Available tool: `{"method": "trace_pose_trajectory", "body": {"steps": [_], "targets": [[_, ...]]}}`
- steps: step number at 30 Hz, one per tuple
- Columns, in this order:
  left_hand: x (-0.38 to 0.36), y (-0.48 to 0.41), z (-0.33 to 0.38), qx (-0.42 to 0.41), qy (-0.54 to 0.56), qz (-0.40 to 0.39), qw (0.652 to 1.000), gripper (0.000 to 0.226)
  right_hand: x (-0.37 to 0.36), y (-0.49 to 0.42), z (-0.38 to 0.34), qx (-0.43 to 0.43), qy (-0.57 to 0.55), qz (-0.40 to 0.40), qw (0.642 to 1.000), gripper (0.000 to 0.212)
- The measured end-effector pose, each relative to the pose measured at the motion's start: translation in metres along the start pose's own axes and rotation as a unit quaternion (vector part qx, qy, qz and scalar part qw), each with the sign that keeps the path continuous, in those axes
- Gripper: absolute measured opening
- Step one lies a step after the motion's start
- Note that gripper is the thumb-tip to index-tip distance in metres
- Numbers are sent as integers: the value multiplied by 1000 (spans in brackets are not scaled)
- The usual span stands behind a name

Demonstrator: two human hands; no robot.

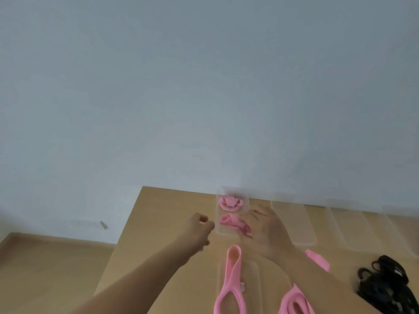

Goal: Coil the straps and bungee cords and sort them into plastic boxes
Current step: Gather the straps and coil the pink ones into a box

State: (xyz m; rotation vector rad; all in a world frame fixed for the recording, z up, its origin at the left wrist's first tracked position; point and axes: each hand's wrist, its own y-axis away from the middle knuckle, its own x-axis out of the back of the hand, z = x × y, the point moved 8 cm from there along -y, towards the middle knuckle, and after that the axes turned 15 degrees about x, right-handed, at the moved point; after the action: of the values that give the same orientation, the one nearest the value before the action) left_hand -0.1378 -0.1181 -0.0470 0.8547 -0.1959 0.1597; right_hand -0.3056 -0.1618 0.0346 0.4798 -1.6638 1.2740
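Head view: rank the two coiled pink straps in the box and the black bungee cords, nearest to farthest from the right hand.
1. Near coiled strap, front of the box, touching the right hand.
2. Far coiled strap, back of the box.
3. Black bungee cords, on the table, far right.

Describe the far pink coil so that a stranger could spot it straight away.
Look along the far edge of the table, by the wall, where clear boxes lie in a row, and take the leftmost box. Two pink coils lie in it. The far coil is the one nearer the wall and untouched, while the near coil sits under the right hand.
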Motion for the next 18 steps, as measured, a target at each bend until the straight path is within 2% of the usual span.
{"method": "trace_pose_trajectory", "body": {"steps": [3, 6, 8, 12, 14, 18], "targets": [[-10, -25, 6, -4, -70, 41, 997, 41, -22, -9, 29, 11, -5, -23, 1000, 14], [-22, -47, 12, 6, -120, 58, 991, 43, -55, -19, 52, 17, -11, -75, 997, 21], [-29, -59, 13, 17, -136, 67, 988, 33, -76, -24, 62, 15, -21, -113, 993, 31], [-34, -71, 14, 22, -129, 86, 988, 9, -105, -22, 70, 22, -35, -161, 986, 26], [-34, -73, 15, 19, -133, 91, 987, 7, -117, -20, 65, 42, -2, -213, 976, 22], [-31, -76, 14, 20, -142, 100, 985, 7, -129, -24, 52, 69, 29, -277, 958, 39]]}}
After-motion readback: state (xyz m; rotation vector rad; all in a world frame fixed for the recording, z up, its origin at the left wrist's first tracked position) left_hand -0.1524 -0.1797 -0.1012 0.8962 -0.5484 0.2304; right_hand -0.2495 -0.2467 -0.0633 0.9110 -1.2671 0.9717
